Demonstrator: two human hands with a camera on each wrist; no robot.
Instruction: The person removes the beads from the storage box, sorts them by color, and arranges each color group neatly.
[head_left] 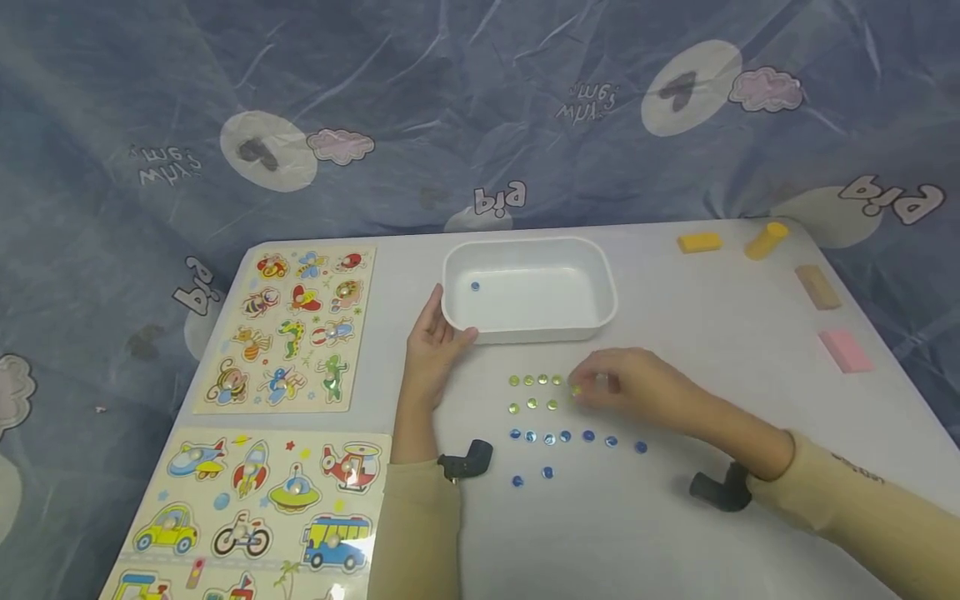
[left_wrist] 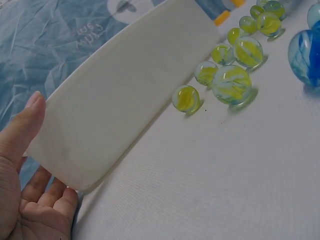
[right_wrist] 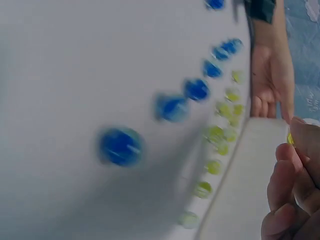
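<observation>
My left hand (head_left: pixel 435 354) holds the near left corner of a white plastic tray (head_left: pixel 536 336). In the left wrist view its thumb lies against the tray wall and its fingers are at the lower corner. One blue marble (head_left: pixel 476 286) lies inside the tray at the left. My right hand (head_left: pixel 633 385) pinches a yellow marble (right_wrist: pixel 290 139) between thumb and finger, just right of the yellow marbles. Several clear marbles with yellow swirls (head_left: pixel 542 379) form two short rows in front of the tray. Nearer to me, several blue marbles (head_left: pixel 588 436) make a longer row, with two more below it.
Left of the tray lie an insect puzzle board (head_left: pixel 360 333) and a vehicle puzzle board (head_left: pixel 300 446). Along the right side are a yellow block (head_left: pixel 699 242), a yellow cylinder (head_left: pixel 766 241), a wooden block (head_left: pixel 818 287) and a pink block (head_left: pixel 846 351). A blue printed curtain (head_left: pixel 420 100) hangs behind the table.
</observation>
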